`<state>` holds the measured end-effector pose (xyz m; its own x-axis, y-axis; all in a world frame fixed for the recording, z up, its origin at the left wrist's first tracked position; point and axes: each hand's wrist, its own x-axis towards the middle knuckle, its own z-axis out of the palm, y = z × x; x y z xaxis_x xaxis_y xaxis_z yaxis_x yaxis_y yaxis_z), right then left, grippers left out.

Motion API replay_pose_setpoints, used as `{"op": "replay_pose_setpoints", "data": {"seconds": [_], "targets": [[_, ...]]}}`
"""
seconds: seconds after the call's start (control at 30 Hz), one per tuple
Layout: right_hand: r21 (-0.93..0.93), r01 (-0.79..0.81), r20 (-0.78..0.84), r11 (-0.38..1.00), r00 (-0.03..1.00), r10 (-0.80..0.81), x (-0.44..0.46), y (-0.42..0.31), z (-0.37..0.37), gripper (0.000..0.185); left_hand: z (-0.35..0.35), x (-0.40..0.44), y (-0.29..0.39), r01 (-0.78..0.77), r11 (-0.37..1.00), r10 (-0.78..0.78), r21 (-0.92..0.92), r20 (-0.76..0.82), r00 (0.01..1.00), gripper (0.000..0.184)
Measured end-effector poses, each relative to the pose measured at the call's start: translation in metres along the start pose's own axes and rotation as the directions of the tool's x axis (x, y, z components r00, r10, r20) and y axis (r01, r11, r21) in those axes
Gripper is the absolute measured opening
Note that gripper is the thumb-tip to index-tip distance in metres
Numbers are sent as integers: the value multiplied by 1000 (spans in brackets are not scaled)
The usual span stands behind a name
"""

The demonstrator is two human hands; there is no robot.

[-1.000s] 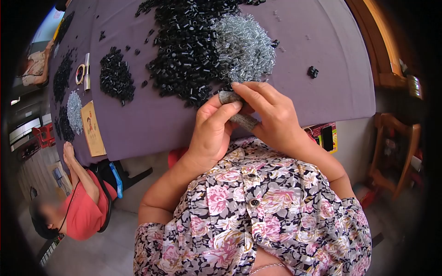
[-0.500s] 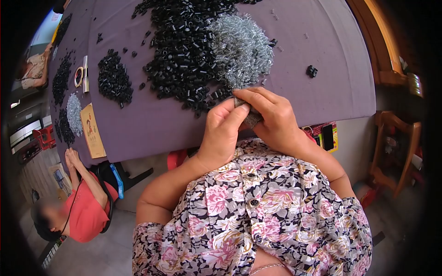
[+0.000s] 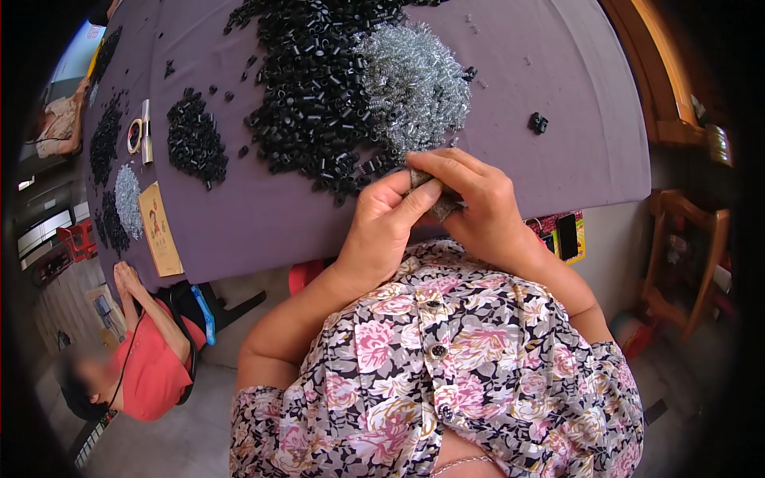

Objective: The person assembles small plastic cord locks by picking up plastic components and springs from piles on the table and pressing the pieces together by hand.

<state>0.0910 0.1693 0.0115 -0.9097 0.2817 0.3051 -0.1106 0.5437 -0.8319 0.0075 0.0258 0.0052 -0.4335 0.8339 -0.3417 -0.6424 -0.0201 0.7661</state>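
My left hand (image 3: 384, 219) and my right hand (image 3: 478, 193) meet at the near edge of the purple-covered table. Between them is a grey, rough-textured cloth-like piece (image 3: 443, 209), mostly covered by the fingers. The left thumb and fingers pinch its upper end, while the right fingers curl over it from the other side. Whether a small part is also inside the grip is hidden. Just beyond my fingertips lies a heap of clear, shiny springs (image 3: 414, 84), touching a large pile of black tubular pieces (image 3: 307, 103).
A smaller black pile (image 3: 196, 139) lies left, near a tape roll (image 3: 135, 136) and a brown envelope (image 3: 160, 231). A few black pieces (image 3: 538, 123) sit right. A person in red (image 3: 155, 358) is at lower left, another person (image 3: 60, 119) at upper left. A wooden chair (image 3: 677, 263) stands right.
Both hands have shifted slightly right and down, and the fingers now cover more of the grey piece. The view has moved a little; the seated person's hands remain together.
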Motion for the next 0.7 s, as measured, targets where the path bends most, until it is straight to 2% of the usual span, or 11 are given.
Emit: {"op": "replay_pose_setpoints", "data": {"seconds": [0.07, 0.17, 0.27, 0.57, 0.7], "targets": [[7, -2, 18, 1000, 1000, 2, -2, 1, 0, 59, -1, -2, 1, 27, 1000, -27, -9, 0, 1000, 27], [-1, 25, 24, 1000, 999, -25, -4, 1, 2, 58, 4, -6, 5, 60, 991, -65, -116, -46, 997, 23], [-9, 31, 36, 999, 999, -31, -5, 2, 3, 57, 3, -7, 0, 49, 991, -58, -122, -71, 996, 23], [-2, -36, 115, 999, 993, 36, -14, 0, 2, 58, 3, -9, -4, 143, 988, -148, -57, -92, 985, 25], [18, -63, 122, 998, 991, 60, -19, 1, 2, 59, -3, -10, -10, 166, 986, -167, -21, -43, 985, 26]]}}
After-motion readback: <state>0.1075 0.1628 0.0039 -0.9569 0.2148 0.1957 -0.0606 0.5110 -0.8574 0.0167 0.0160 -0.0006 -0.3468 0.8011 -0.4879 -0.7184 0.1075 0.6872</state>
